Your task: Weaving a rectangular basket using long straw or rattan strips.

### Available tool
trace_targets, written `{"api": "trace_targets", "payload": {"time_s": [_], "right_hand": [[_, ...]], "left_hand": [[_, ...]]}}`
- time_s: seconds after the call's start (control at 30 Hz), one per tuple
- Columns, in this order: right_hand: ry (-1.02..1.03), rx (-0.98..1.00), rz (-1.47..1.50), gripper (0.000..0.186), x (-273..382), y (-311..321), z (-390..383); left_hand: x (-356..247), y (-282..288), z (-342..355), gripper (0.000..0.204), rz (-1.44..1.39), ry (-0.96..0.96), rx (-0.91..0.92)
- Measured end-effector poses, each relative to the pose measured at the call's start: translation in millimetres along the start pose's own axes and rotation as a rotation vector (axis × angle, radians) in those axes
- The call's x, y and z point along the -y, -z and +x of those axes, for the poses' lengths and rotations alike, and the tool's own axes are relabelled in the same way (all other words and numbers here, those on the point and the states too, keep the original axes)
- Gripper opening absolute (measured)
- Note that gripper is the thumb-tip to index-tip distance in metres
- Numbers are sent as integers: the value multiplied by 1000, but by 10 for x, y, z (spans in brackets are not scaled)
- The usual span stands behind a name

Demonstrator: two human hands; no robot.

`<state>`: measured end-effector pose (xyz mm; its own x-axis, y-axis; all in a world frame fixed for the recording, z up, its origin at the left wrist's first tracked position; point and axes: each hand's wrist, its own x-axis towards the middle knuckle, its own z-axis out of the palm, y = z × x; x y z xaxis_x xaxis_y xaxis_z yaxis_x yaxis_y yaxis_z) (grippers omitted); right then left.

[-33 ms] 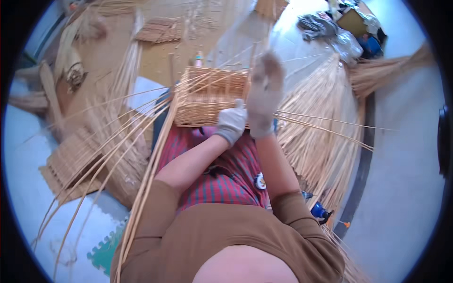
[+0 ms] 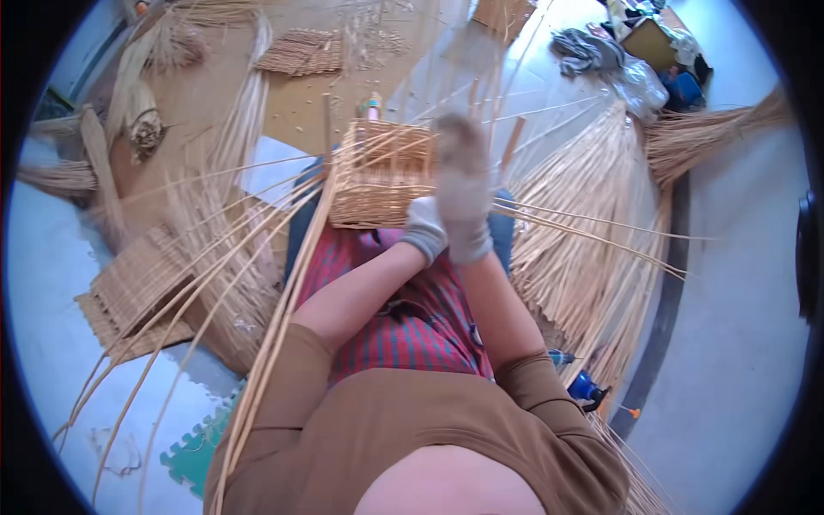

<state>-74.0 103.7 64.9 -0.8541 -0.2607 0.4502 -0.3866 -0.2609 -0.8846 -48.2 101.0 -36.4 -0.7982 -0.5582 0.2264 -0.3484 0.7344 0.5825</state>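
Head view: left hand (image 2: 423, 225) and blurred right hand (image 2: 464, 184) crowd the basket's (image 2: 373, 207) right edge, each grip unclear.

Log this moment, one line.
left pale-gloved hand: at rectangular tan wicker basket, partly hidden | right pale-gloved hand: blurred, hiding basket's right end

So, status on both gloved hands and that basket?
Left hand at near side of basket. Right hand blurred, hiding basket's right end; grip unclear. Long strands trailing left.
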Motion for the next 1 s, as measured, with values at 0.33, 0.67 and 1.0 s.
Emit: {"api": "trace_targets", "payload": {"time_s": [0.33,0.67,1.0], "right_hand": [[-582,126,-408,115,-867,-1186,-297],[-948,-151,-326,123,-1015,-1264,-222],[-359,30,48,33,-1092,-1306,-266]], "left_hand": [[1874,1041,-712,58,-107,85,-123],[2269,1104,-538,88,353,21,64],[2437,906,-375,51,172,7,1]]}}
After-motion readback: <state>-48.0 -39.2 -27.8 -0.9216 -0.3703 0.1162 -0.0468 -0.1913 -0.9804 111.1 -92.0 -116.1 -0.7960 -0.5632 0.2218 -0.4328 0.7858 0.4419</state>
